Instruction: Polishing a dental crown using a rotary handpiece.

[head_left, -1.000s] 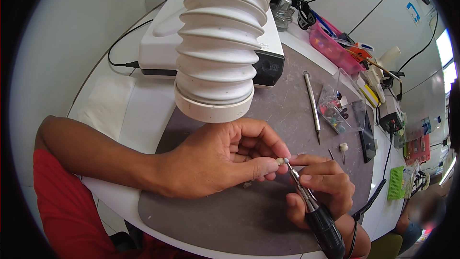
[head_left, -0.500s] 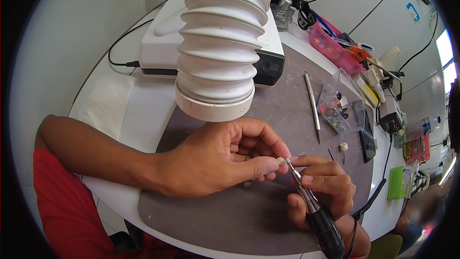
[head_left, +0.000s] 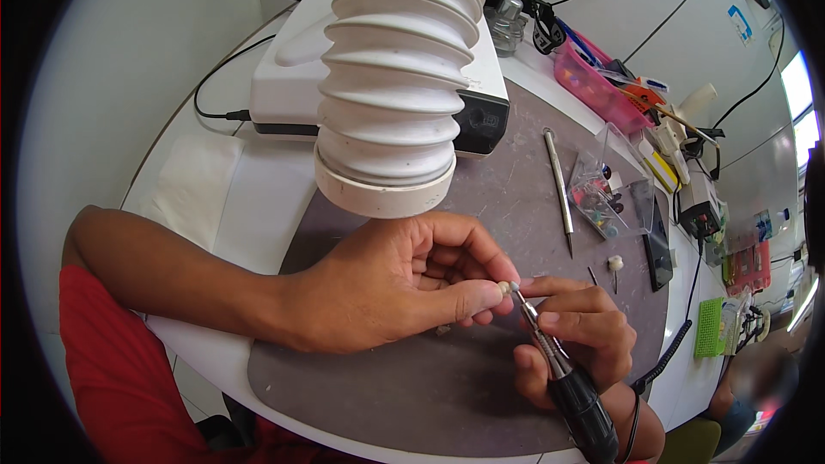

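The left hand [head_left: 369, 296] pinches a small piece [head_left: 504, 290] between thumb and forefinger, its other fingers curled in behind. The piece is cream to pale yellow, rounded and slightly lumpy, with only its right end showing beyond the thumb; it is too small in view to make out its full shape, though it may be a tooth-like form. It sits above the right half of the grey-brown mat [head_left: 387, 408], just near of the white ribbed hose [head_left: 395, 86].

The right hand [head_left: 597, 335] grips a handpiece [head_left: 559, 367] like a pen. The tool has a slim, shiny silver front and a thick black rear body, and slants from the near right up toward the piece. Its pale blue-grey tip [head_left: 515, 287] lies right at the piece's right end.

Farther right on the mat lie a silver pointed tool [head_left: 559, 193], a white-headed bit [head_left: 614, 264] and a clear box [head_left: 606, 206] of small coloured parts.
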Demonstrator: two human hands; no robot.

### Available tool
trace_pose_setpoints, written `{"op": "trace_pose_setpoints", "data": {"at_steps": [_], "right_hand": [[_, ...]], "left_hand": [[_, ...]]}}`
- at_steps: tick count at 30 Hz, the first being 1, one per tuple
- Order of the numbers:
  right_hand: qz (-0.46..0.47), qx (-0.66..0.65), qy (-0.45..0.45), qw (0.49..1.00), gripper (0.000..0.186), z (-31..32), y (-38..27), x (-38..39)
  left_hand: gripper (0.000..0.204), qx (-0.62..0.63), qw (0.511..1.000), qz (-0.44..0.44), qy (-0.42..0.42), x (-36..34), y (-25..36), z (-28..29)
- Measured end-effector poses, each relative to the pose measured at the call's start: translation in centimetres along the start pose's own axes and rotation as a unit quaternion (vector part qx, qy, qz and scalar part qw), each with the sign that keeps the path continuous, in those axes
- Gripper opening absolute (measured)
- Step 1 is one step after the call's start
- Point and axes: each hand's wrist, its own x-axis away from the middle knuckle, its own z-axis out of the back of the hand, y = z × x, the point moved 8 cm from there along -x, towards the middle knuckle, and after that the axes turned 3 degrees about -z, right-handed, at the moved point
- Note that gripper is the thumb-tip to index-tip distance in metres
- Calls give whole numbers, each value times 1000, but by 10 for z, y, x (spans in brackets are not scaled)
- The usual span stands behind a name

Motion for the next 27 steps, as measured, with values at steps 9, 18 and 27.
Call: {"op": "trace_pose_setpoints", "data": {"at_steps": [9,18,27], "right_hand": [[2,-6,16,1000,33,1,0,-2],[6,2,-12,1000,33,-1,-1,-2],[10,-1,-29,1000,34,-4,0,0]], "left_hand": [[17,-3,1000,3,3,0,0,0],[17,-7,1000,-7,6,0,0,1],[17,-11,1000,-2,7,0,0,1]]}}
